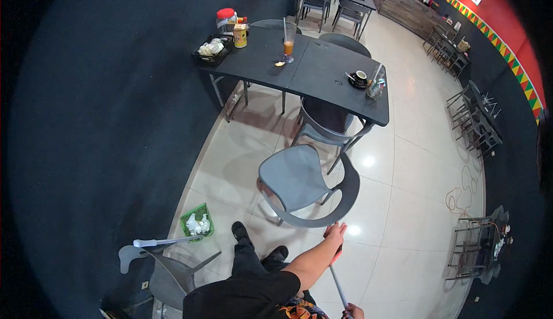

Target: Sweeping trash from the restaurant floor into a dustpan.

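Note:
My left hand reaches to the curved backrest of a grey plastic armchair, its fingers at the rim; whether they grip it is hidden. Below this hand, a red-orange part shows by the wrist, at the upper end of a grey-blue pole. My right hand, at the bottom edge, is closed around the pole's lower visible part. Left of my feet, a green plastic dustpan holds crumpled white tissue or plastic. A thin rod with a white grip runs from it to the left.
A dark table carries a glass of orange drink, a black cup and saucer, a glass with a can, a tissue-filled basket and a red-lidded jar. Another chair stands lower left by the dark wall. A cable lies right.

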### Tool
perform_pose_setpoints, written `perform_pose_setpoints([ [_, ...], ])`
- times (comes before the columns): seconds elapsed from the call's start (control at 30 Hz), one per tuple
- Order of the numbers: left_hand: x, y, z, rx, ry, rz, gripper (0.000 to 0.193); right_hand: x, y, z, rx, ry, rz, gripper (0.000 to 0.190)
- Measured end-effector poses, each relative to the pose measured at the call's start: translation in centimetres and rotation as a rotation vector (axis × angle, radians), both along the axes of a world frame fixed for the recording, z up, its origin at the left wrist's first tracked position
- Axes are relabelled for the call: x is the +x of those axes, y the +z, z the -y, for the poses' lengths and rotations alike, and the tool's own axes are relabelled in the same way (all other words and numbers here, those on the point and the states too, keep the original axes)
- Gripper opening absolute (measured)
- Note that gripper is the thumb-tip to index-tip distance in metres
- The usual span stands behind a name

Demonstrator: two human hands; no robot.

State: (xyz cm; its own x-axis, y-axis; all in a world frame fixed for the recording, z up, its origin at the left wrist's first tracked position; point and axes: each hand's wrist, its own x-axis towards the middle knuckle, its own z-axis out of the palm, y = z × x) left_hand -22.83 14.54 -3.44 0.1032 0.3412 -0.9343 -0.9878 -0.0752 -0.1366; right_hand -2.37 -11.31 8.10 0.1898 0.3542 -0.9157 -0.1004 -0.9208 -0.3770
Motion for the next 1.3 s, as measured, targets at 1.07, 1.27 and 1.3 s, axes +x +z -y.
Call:
perform_pose_setpoints([
  [1.07,-55.4,-11.9,45.4,-0.903,0.104,-0.964,0.06,-39.6,5.1,-16.7,-0.092,0.99,-0.171,0.043],
  [1.27,-57.5,-17.6,46.7,-0.962,0.205,-1.023,0.038,-49.1,4.0,-21.0,0.091,1.097,-0.094,0.027],
  [1.3,-57.2,-17.0,43.7,-1.02,0.085,-0.988,0.041,-49.3,3.9,-22.0,0.168,1.006,-0.087,0.019],
])
